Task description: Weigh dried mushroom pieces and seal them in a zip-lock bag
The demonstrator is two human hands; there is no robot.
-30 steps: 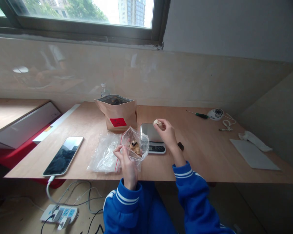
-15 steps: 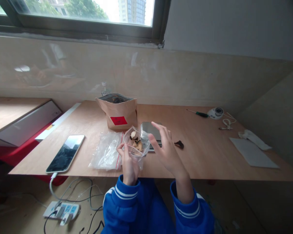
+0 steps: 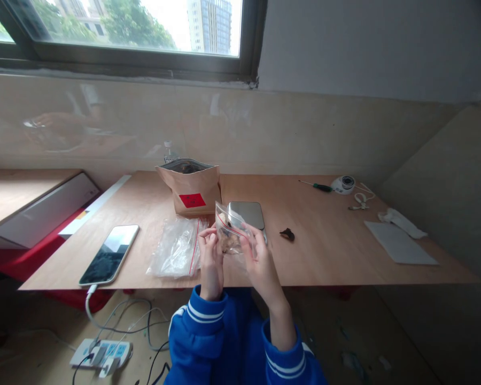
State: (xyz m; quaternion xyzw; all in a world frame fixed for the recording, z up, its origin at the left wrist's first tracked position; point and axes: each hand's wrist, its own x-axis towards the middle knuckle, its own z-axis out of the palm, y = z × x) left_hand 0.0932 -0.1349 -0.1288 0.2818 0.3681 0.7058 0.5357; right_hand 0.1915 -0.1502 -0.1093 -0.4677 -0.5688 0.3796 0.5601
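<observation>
Between my two hands is a clear zip bag (image 3: 229, 235) with a red line near its mouth and brownish dried pieces inside. My left hand (image 3: 211, 262) grips its left side, fingers closed. On the right side, my right hand (image 3: 261, 262) pinches the bag near the red line. Just behind the bag lies a small silver scale (image 3: 248, 214), partly covered by it. A stack of clear zip bags (image 3: 176, 248) rests left of my left hand. Behind these stands an open brown paper pouch (image 3: 196, 190) with a red label. One dark dried piece (image 3: 287, 234) lies right of the scale.
A phone (image 3: 110, 255) on a charging cable lies at the left. A green-handled screwdriver (image 3: 322, 187), a white camera (image 3: 343, 184) and a white sheet (image 3: 398, 243) are on the right. Below the table's front edge is a power strip (image 3: 104, 353) with cables.
My right hand has moved left and down from open fingers beside the bag to a pinch on it. The bag's mouth, wide open before, is now narrower and the bag more upright.
</observation>
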